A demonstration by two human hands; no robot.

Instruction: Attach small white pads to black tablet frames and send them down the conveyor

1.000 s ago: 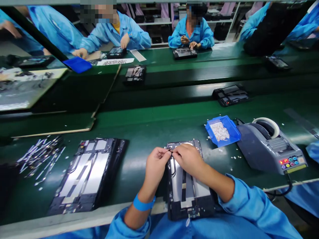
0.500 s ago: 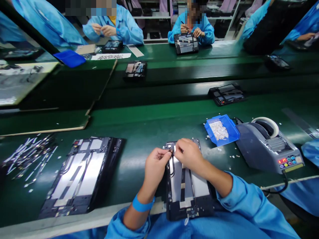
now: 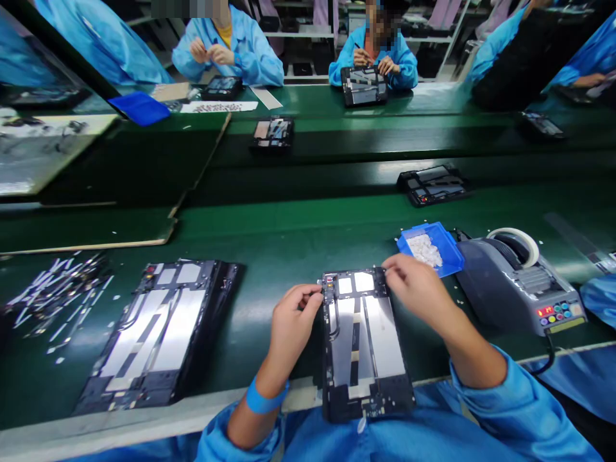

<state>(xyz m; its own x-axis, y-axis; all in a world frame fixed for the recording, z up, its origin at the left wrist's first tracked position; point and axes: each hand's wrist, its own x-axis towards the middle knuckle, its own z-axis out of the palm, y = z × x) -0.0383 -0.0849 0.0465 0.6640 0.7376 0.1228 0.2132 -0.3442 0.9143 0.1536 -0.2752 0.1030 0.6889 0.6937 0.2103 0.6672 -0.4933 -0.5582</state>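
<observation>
Tablet frame (image 3: 364,343) lies open-faced on the green bench (image 3: 298,237), its near end overhanging the bench edge. A second frame (image 3: 158,330) lies well to its left; a tape dispenser (image 3: 520,282) stands to its right, with a blue tray (image 3: 430,248) of small white pieces nearer. Left hand (image 3: 291,324) pinches the frame's upper-left corner, fingers closed on something too small to identify. Right hand (image 3: 418,289) hovers at the upper-right corner, fingers loosely curled; whether they hold anything cannot be told. Fitting appears unfinished.

Six tablet chassis (image 3: 363,340), one blue bin (image 3: 430,247).
</observation>
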